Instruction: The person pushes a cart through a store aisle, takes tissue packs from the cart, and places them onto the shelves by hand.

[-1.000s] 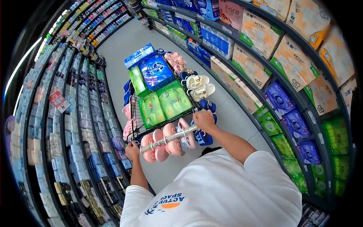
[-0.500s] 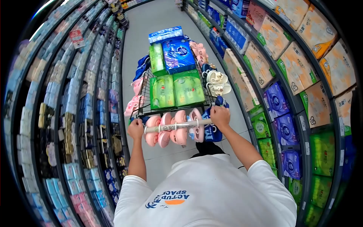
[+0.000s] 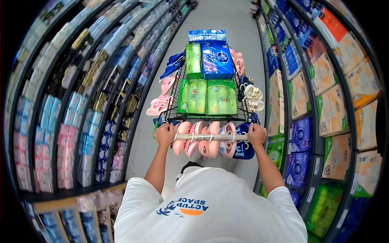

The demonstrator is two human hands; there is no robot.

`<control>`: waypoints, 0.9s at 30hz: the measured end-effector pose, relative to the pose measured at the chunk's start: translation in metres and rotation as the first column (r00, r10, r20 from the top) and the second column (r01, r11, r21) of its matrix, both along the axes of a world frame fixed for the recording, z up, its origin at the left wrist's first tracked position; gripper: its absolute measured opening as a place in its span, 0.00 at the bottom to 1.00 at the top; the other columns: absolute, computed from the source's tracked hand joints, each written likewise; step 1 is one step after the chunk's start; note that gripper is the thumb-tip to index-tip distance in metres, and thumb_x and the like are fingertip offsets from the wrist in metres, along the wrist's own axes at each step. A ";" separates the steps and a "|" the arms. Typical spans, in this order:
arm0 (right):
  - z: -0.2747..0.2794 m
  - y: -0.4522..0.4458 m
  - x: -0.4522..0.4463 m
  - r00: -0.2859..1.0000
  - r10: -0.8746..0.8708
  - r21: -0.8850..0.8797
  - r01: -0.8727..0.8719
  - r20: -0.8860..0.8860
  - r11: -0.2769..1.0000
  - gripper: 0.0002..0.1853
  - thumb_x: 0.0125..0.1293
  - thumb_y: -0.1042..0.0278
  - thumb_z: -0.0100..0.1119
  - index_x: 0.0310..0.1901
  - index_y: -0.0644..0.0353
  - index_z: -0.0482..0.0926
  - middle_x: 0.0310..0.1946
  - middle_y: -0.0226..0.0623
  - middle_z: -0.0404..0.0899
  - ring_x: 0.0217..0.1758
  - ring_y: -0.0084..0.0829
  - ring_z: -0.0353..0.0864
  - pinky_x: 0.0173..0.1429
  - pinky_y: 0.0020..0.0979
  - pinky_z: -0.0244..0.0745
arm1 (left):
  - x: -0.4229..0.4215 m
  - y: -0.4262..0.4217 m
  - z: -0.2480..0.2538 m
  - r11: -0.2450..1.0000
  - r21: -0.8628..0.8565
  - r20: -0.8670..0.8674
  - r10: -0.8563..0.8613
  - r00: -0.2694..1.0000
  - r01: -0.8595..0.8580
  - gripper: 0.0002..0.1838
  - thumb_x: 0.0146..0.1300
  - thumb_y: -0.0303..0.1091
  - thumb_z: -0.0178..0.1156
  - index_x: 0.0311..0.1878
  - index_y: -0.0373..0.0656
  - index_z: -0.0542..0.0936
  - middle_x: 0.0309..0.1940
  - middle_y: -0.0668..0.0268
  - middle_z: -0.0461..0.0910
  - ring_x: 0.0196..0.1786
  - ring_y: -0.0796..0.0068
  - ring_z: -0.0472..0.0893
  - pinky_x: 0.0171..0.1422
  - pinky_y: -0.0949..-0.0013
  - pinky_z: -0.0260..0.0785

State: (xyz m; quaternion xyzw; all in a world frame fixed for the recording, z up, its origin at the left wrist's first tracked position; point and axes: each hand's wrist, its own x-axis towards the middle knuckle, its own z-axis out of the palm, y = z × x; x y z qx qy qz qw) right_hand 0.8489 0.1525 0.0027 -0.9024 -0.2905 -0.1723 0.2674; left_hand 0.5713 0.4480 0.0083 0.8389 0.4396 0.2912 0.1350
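My left hand [image 3: 164, 135] is wrapped round the left end of the cart's handle bar [image 3: 214, 137]. At the bar's right end, my right hand [image 3: 257, 134] is closed on it too. Pink slippers [image 3: 209, 149] and a blue pair [image 3: 244, 150] hang from the bar between my hands. Green tissue packs [image 3: 221, 97] and a blue pack [image 3: 217, 60] fill the wire cart [image 3: 173, 106], with another blue pack [image 3: 207, 35] at its far end. More footwear hangs along both sides, pink [image 3: 161, 104] on the left and white [image 3: 254, 93] on the right.
Tall shelves of small packets [image 3: 67, 150] line the left side. Along the right stand shelves with orange-and-white tissue packs [image 3: 333, 111], purple packs [image 3: 300, 134] and green packs [image 3: 325, 210]. A grey floor aisle [image 3: 221, 16] runs ahead between them.
The cart and both hands have shifted to the right in view, and the cart now points straight up the aisle. The shelves have swung round. Both hands have stayed on the bar.
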 end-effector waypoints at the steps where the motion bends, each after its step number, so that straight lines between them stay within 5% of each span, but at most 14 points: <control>1: 0.002 -0.006 0.001 1.000 0.026 0.018 -0.026 -0.007 1.000 0.17 0.62 0.64 0.56 0.16 0.57 0.71 0.16 0.39 0.73 0.25 0.42 0.75 0.34 0.44 0.66 | -0.007 -0.014 0.001 1.000 0.021 -0.014 -0.002 1.000 0.003 0.15 0.57 0.41 0.60 0.21 0.41 0.79 0.22 0.57 0.78 0.25 0.50 0.78 0.30 0.52 0.68; 16: 0.005 -0.064 0.068 0.841 0.529 -0.042 -0.536 -0.114 0.843 0.18 0.65 0.63 0.56 0.18 0.61 0.71 0.17 0.45 0.72 0.25 0.49 0.73 0.33 0.46 0.66 | -0.060 -0.225 0.009 0.980 0.075 -0.045 0.190 0.981 -0.186 0.12 0.53 0.37 0.62 0.18 0.43 0.79 0.18 0.62 0.74 0.23 0.60 0.76 0.29 0.57 0.66; 20: -0.002 -0.055 0.096 0.818 0.568 -0.149 -0.576 -0.092 0.804 0.19 0.65 0.60 0.55 0.19 0.62 0.73 0.19 0.47 0.74 0.25 0.50 0.75 0.33 0.47 0.67 | -0.049 -0.267 0.010 0.973 -0.019 -0.019 0.232 0.973 -0.232 0.11 0.54 0.38 0.61 0.20 0.44 0.80 0.21 0.62 0.75 0.25 0.60 0.77 0.29 0.58 0.68; 24: 0.023 -0.028 0.093 0.885 0.433 -0.246 -0.464 -0.169 0.851 0.19 0.64 0.54 0.53 0.25 0.64 0.78 0.24 0.51 0.79 0.30 0.54 0.78 0.38 0.49 0.72 | -0.041 -0.293 0.015 0.958 -0.157 0.008 0.244 0.970 -0.240 0.10 0.55 0.38 0.61 0.23 0.44 0.81 0.23 0.61 0.77 0.26 0.59 0.79 0.31 0.58 0.70; 27: 0.039 -0.024 0.086 0.892 0.435 -0.250 -0.452 -0.122 0.856 0.17 0.64 0.58 0.54 0.27 0.64 0.79 0.26 0.51 0.78 0.33 0.54 0.77 0.40 0.49 0.71 | -0.022 -0.321 0.014 0.939 -0.277 0.063 0.232 0.971 -0.206 0.07 0.57 0.37 0.59 0.29 0.44 0.80 0.27 0.60 0.78 0.30 0.57 0.80 0.33 0.56 0.71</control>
